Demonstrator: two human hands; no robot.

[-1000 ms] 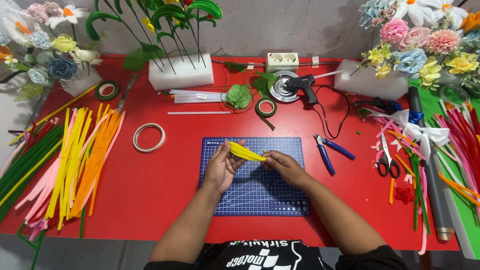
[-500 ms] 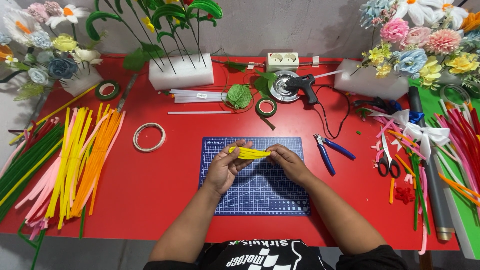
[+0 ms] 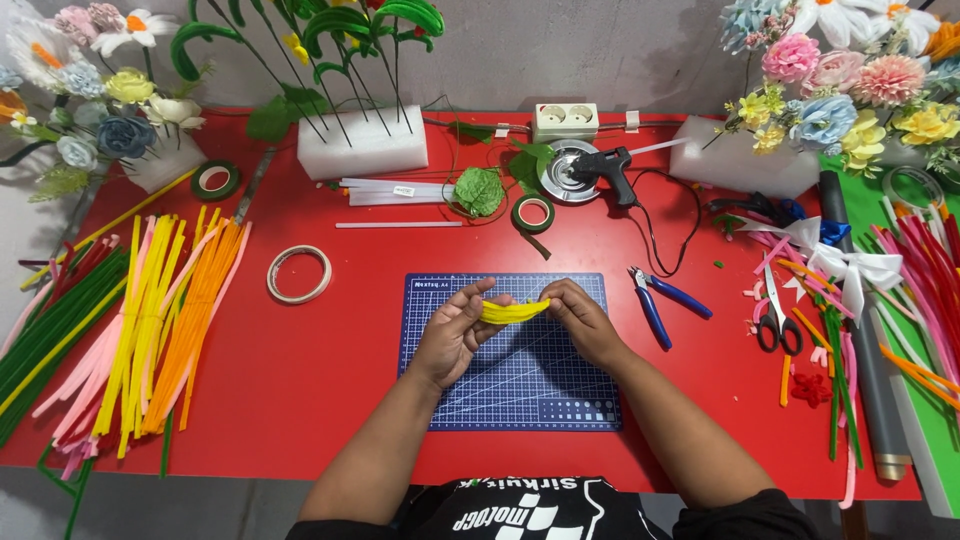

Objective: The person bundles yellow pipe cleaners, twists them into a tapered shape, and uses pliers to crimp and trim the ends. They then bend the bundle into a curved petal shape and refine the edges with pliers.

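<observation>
The folded yellow pipe cleaner (image 3: 513, 311) lay with its long axis running side to side, spanning the gap between both hands above the blue cutting mat (image 3: 520, 385). The left hand (image 3: 455, 333) had its fingers (image 3: 478, 306) pinched on the left end; the right hand (image 3: 583, 318) clamped the right end. Neither hand was nearer, each gripping one end. Blue-handled pliers (image 3: 665, 301) rested on the red bench (image 3: 300, 380), just right of the right fingers.

The yellow pipe cleaner bundle (image 3: 513, 311) is short, fuzzy and bright, folded into a flattened strip. It lies roughly level, sagging slightly in the middle, pinched at each end between fingertips, held just above the upper part of the blue cutting mat (image 3: 520, 390).
</observation>
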